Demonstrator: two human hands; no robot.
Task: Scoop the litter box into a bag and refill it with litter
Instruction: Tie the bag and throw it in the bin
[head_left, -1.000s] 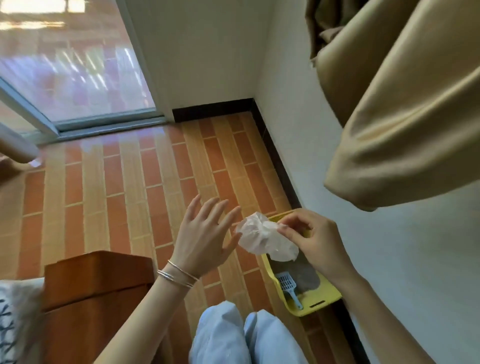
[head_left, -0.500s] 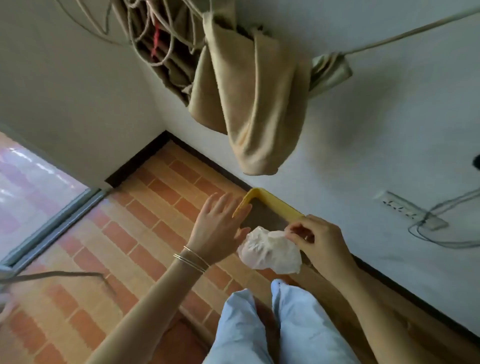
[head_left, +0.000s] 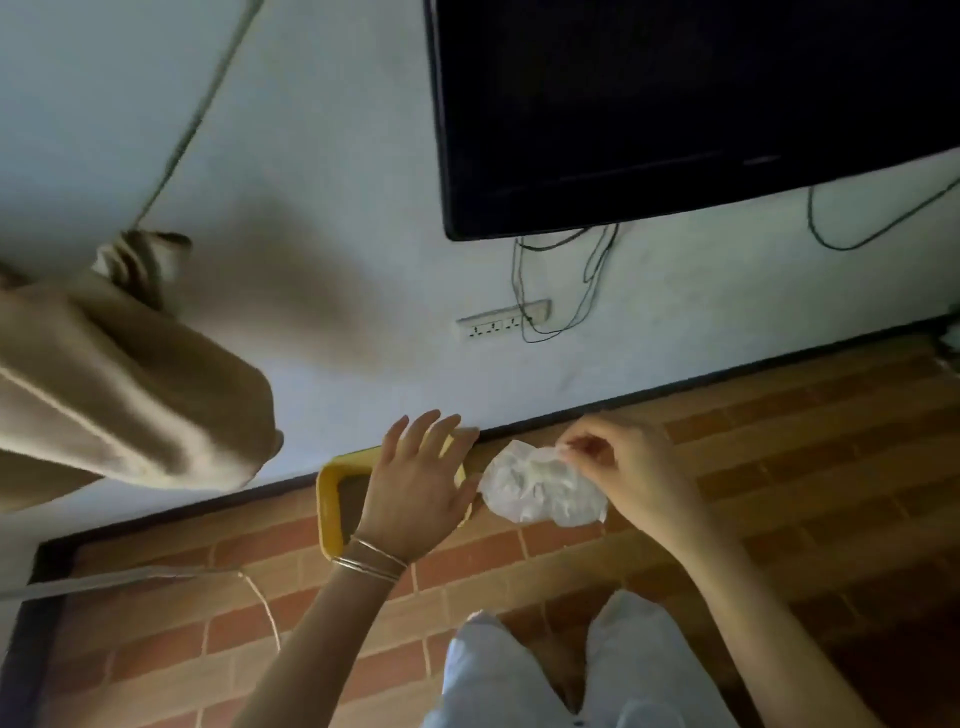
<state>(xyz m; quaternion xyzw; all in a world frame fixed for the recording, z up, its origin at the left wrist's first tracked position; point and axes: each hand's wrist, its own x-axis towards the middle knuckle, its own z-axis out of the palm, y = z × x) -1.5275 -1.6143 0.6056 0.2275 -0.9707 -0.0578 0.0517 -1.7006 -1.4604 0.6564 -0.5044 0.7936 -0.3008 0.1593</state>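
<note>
Two hands work above the yellow litter box (head_left: 328, 499) by the wall: right hand (head_left: 621, 475) pinches the crumpled bag (head_left: 543, 488), just right of the box; left hand (head_left: 415, 486) stays spread, empty. View has swung rightward; bag remains unopened, scooping not begun.

We see the left hand (head_left: 415, 483) covering most of the yellow litter box (head_left: 328, 499), its contents hidden, whole frame motion-blurred.

pretty dim overall | motion blur everywhere | soft shadow on pale painted wall (head_left: 311, 156) | wide-angle warping at edges
</note>
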